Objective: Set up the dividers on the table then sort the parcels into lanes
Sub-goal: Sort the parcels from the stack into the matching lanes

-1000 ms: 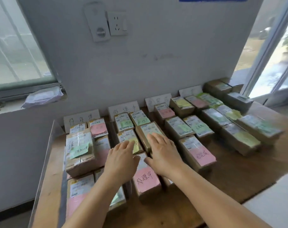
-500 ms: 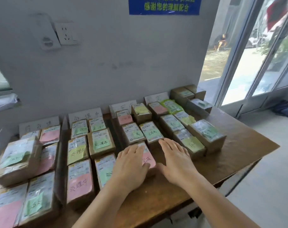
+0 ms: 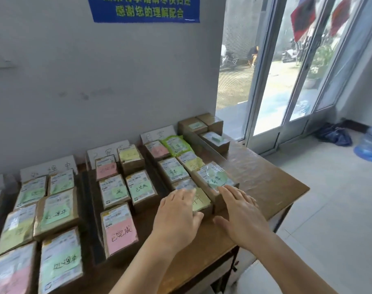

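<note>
1. Both hands have shifted rightward along the rows since the earlier frame, from the parcel with the pink note to the rightmost lanes.
2. Left hand (image 3: 176, 217) lies flat, fingers spread, on a brown cardboard parcel with a yellow-green handwritten note (image 3: 199, 200), holding nothing.
3. Right hand (image 3: 242, 215) is flat and open too, fingers together; its fingertips (image 3: 224, 190) reach the near edge of a brown cardboard parcel with a green round note (image 3: 214, 179). Whether the palm touches the brown wooden surface (image 3: 265, 181) I cannot tell.
4. Left of both hands lies a brown parcel with a pink handwritten note (image 3: 119, 232), close to the near edge.
5. Beyond the hands, white handwritten divider cards (image 3: 157, 133) stand against the grey wall (image 3: 117, 81), heading each lane of parcels.
6. Far beyond the right hand, plain brown boxes (image 3: 202, 124) are stacked at the surface's back corner.
</note>
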### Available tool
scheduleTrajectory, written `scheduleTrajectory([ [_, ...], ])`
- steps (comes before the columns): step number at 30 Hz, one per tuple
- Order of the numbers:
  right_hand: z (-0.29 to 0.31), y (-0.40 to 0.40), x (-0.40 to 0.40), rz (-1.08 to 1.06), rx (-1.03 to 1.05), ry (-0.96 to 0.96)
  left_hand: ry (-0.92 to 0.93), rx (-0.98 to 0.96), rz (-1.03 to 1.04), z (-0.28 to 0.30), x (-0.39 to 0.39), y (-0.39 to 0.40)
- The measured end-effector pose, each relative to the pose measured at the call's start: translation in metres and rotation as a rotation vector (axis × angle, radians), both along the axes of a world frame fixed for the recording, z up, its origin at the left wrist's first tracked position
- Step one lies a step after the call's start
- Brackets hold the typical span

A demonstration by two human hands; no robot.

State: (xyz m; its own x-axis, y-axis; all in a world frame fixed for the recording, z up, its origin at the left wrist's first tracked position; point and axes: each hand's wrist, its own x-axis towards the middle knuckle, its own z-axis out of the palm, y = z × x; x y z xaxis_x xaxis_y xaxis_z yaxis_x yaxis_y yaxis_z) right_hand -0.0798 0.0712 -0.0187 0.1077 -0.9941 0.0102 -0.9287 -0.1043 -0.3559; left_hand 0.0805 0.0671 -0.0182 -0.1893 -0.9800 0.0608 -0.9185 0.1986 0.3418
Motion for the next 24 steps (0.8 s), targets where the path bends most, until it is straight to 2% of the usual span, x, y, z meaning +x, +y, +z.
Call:
scheduleTrajectory([
  [15,-0.004,-0.157,-0.098,-0.065,0.016,-0.011,0.017,0.041,-0.080,-0.008,-0.081,-0.172],
  [24,-0.018,-0.243,-0.121,0.008,0.062,-0.030,0.047,0.021,0.031,-0.010,-0.098,-0.231],
])
